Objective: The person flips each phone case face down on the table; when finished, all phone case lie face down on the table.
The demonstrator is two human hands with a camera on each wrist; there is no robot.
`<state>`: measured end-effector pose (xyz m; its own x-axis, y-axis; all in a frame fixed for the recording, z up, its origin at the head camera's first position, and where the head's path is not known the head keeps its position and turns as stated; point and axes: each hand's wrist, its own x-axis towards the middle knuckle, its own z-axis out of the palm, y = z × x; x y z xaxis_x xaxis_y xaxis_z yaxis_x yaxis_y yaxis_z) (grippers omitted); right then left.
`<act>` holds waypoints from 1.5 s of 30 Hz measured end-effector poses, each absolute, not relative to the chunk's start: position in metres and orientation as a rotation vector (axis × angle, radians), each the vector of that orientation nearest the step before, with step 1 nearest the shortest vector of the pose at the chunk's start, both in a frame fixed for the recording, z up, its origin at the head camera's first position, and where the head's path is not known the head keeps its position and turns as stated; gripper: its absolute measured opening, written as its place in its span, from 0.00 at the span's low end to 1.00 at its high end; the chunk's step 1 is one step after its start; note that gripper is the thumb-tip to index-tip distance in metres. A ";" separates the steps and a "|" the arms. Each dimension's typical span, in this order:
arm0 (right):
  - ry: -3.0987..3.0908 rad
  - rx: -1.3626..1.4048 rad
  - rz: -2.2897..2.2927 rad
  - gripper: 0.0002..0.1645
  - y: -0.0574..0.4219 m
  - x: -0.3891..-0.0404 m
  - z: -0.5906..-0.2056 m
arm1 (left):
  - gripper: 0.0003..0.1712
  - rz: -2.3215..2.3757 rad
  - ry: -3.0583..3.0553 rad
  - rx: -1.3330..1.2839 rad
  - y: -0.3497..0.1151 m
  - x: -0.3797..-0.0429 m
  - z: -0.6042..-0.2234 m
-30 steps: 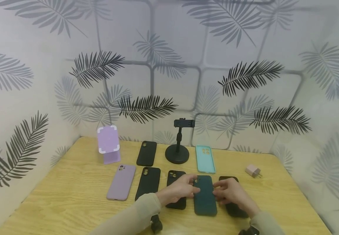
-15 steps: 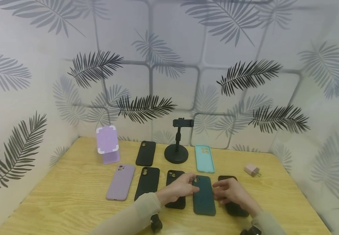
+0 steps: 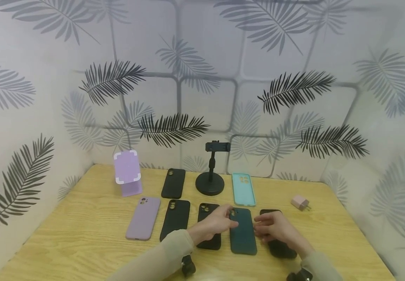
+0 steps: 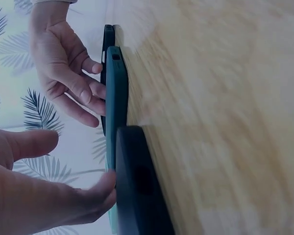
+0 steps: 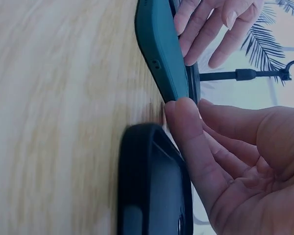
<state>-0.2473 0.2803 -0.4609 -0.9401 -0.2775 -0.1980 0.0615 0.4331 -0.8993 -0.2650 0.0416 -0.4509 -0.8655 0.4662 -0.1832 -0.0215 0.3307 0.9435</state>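
A dark teal phone case [image 3: 243, 234] lies flat on the wooden table, camera cutout toward the wall. My left hand [image 3: 215, 224] reaches over a black phone case [image 3: 209, 242], its fingertips at the teal case's upper left edge. From the other side, my right hand [image 3: 276, 228] has loosely bent fingers at the teal case's right edge, above another black case [image 3: 282, 249] that it partly covers. In the right wrist view, the right fingertips meet the end of the teal case [image 5: 161, 54]. The left wrist view shows the left thumb [image 4: 36, 143] raised, apart from the cases.
Left of my hands lie a black case [image 3: 176, 218] and a lilac case [image 3: 143, 218]. Behind stand a lilac phone stand [image 3: 128, 168] and a black phone holder [image 3: 210, 184], with another black case [image 3: 173, 183], a light blue case [image 3: 243, 191] and a pink charger plug [image 3: 299, 202].
The teal case has shifted slightly away from me, toward the wall, with both hands staying at its sides. The other cases lie as before.
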 end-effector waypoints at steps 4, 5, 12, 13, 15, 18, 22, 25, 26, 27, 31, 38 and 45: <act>2.390 -0.213 -1.534 0.28 0.294 -0.246 -0.459 | 0.36 1.603 2.177 0.425 0.047 -0.264 -0.448; 2.402 -0.229 -1.531 0.27 0.299 -0.246 -0.458 | 0.35 1.618 2.170 0.431 0.050 -0.264 -0.448; 2.578 -0.180 -1.438 0.25 0.332 -0.240 -0.453 | 0.29 1.622 2.166 0.448 0.076 -0.264 -0.452; 2.607 -0.174 -1.416 0.25 0.336 -0.239 -0.453 | 0.29 1.625 2.162 0.449 0.080 -0.264 -0.453; 2.647 -0.144 -1.385 0.25 0.341 -0.236 -0.453 | 0.29 1.634 2.144 0.451 0.086 -0.264 -0.456; 2.674 -0.139 -1.346 0.26 0.348 -0.234 -0.454 | 0.29 1.673 2.082 0.440 0.095 -0.263 -0.458; 2.624 -0.110 -1.340 0.27 0.352 -0.230 -0.456 | 0.30 1.693 2.033 0.422 0.106 -0.260 -0.459; 2.583 -0.100 -1.344 0.28 0.352 -0.229 -0.457 | 0.30 1.695 2.026 0.403 0.112 -0.258 -0.460; 2.579 -0.102 -1.341 0.28 0.351 -0.228 -0.457 | 0.30 1.703 2.017 0.398 0.114 -0.258 -0.459; 2.578 -0.105 -1.342 0.28 0.351 -0.228 -0.457 | 0.30 1.706 2.015 0.390 0.116 -0.258 -0.459; 2.578 -0.117 -1.337 0.28 0.350 -0.229 -0.459 | 0.28 1.736 1.997 0.345 0.123 -0.258 -0.458; 2.526 -0.110 -1.384 0.29 0.348 -0.227 -0.458 | 0.29 1.873 1.915 0.188 0.127 -0.257 -0.452; 2.381 -0.163 -1.492 0.31 0.342 -0.227 -0.457 | 0.28 1.932 1.858 0.171 0.127 -0.259 -0.449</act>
<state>-0.2268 0.3415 -0.4570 -0.9406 -0.2654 -0.2116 0.0748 0.4462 -0.8918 -0.2588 0.1271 -0.4487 -0.8903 0.4000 -0.2175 -0.2331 0.0100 0.9724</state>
